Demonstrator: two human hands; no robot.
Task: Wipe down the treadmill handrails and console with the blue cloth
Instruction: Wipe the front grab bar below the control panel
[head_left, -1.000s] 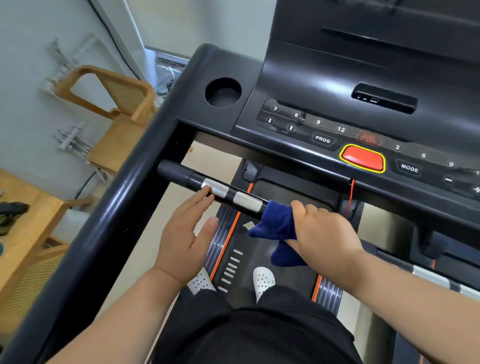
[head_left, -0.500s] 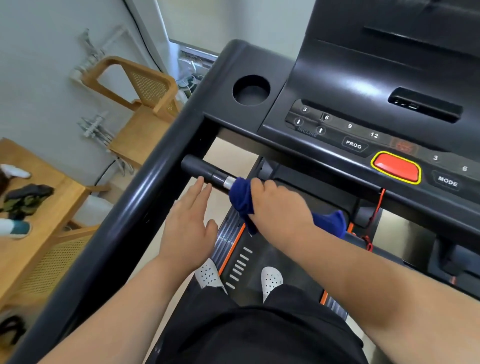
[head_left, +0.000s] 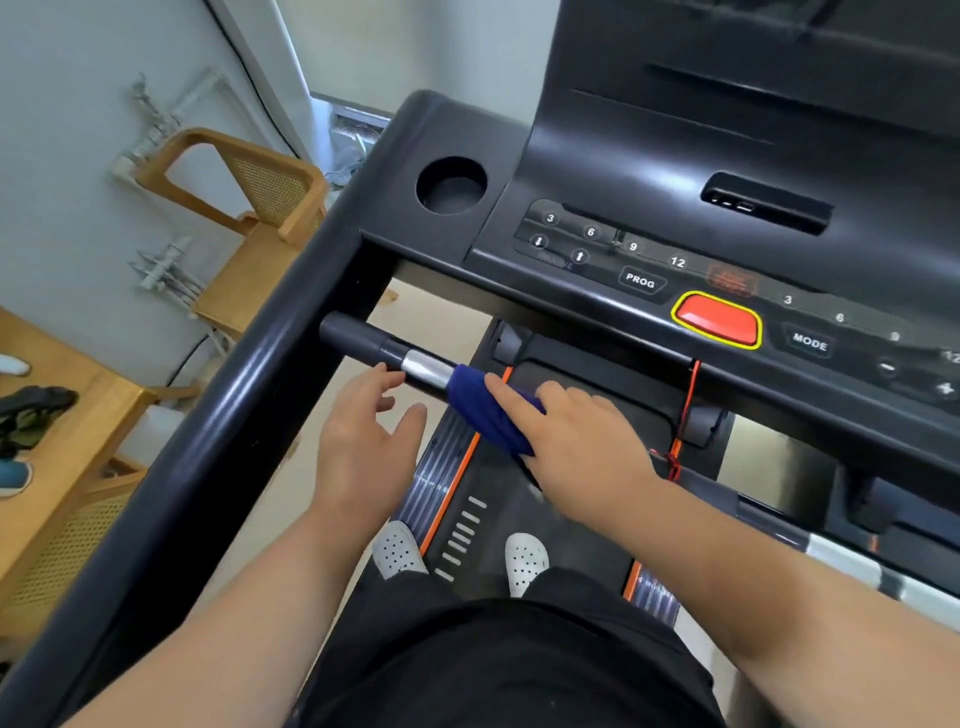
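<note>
The right hand (head_left: 582, 447) grips the blue cloth (head_left: 485, 410) around the inner handrail (head_left: 384, 353), below the console (head_left: 649, 249); the left hand (head_left: 363, 441) hovers beside it, fingers relaxed.

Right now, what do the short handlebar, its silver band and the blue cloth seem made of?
Short handlebar: matte black, likely plastic or rubber; dull sheen. Silver band: apparently polished metal; bright glare. Blue cloth: soft fabric, weave unclear; it folds and drapes.

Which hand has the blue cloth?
The right hand holds the cloth on the bar; the left hand is open and holds nothing.
</note>
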